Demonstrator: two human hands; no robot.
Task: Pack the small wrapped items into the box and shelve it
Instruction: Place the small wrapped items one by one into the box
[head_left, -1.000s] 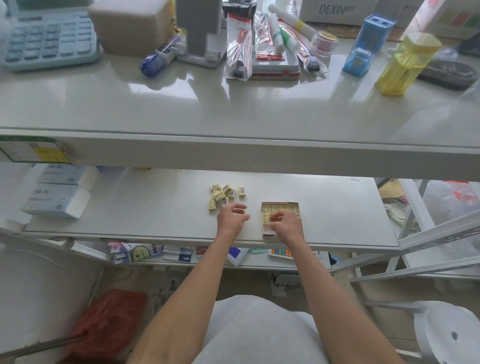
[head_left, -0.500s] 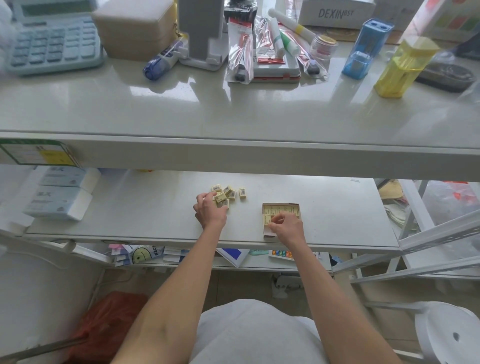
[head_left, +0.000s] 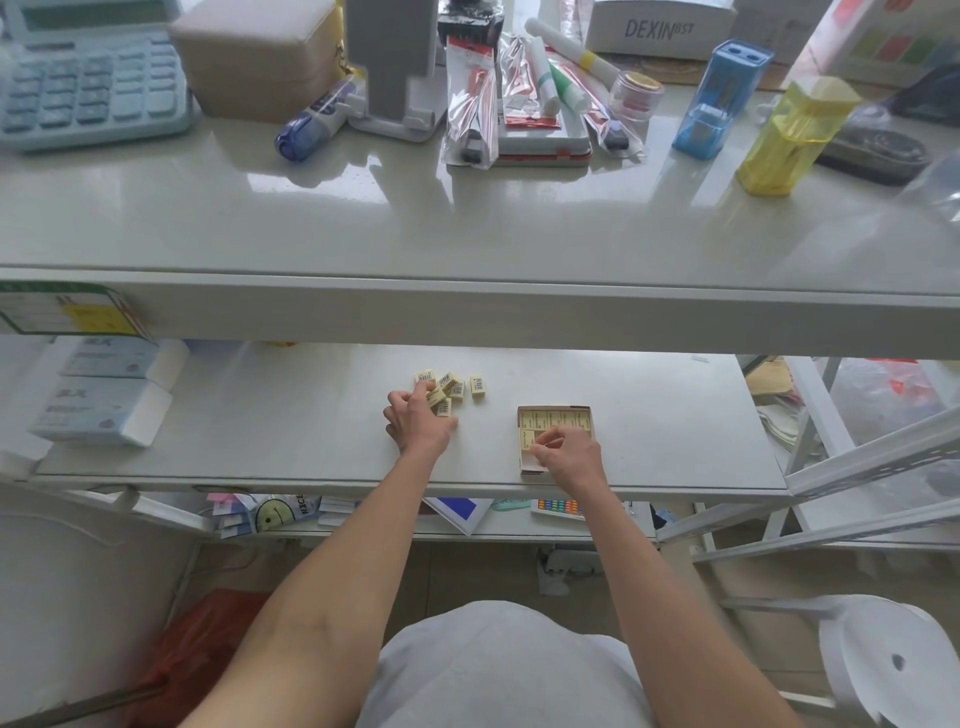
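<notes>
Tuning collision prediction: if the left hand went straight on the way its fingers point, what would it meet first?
The pile of small wrapped items: the left hand has its fingertips at the nearest pieces, though actual contact is unclear. Beyond the pile, only bare shelf shows.

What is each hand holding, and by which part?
Cannot tell: left hand reaches into the wrapped items; right hand curls over the box, hiding any grip.

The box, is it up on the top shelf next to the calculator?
No, the box lies on the lower shelf, while the calculator stands on the top shelf above it.
</notes>
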